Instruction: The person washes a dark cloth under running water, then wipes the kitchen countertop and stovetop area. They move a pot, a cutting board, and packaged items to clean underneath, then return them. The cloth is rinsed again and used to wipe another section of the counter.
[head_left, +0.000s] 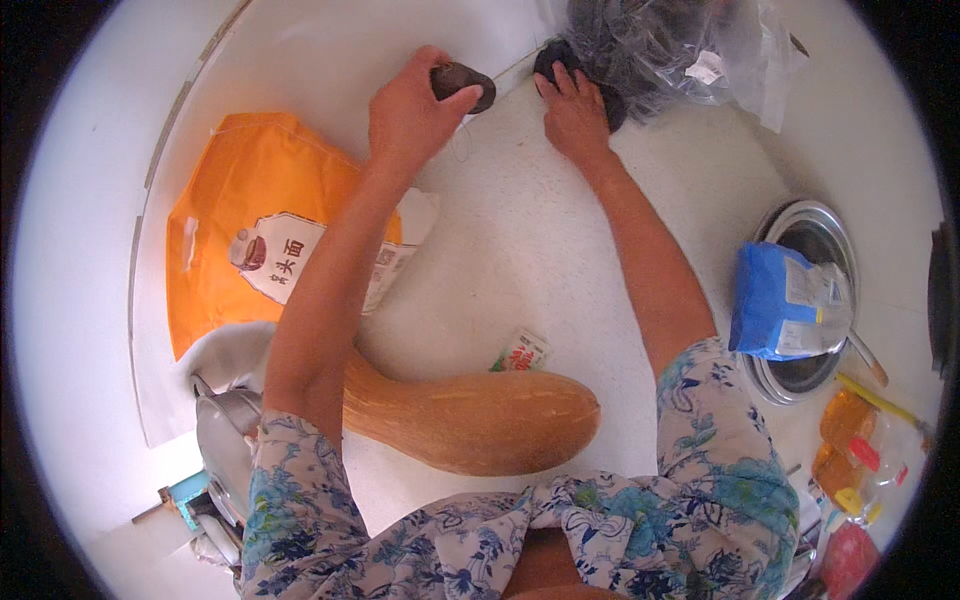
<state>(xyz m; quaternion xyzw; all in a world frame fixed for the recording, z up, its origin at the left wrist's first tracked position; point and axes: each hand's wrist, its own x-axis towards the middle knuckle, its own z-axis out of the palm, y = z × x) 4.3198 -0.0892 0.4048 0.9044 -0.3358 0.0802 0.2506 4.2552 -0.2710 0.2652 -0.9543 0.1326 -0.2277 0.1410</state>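
My left hand (420, 105) grips a dark, rounded object (463, 86) between thumb and fingers near the far edge of the white surface; what it is cannot be told. To its right, my right hand (574, 109) lies with spread fingers on a black object (556, 60), whose kind is unclear, beside a clear plastic bag (660, 52) with dark contents. A long, curved tan squash (480, 424) lies close to my body, partly hidden by my left forearm. Just beyond it is a small printed packet (522, 351).
An orange printed bag (277, 172) lies at the left, above a metal pot (225, 427). At the right, a blue package (772, 300) rests on round metal pans (814, 214). Nearer at the right stand plastic bottles with orange contents (844, 427).
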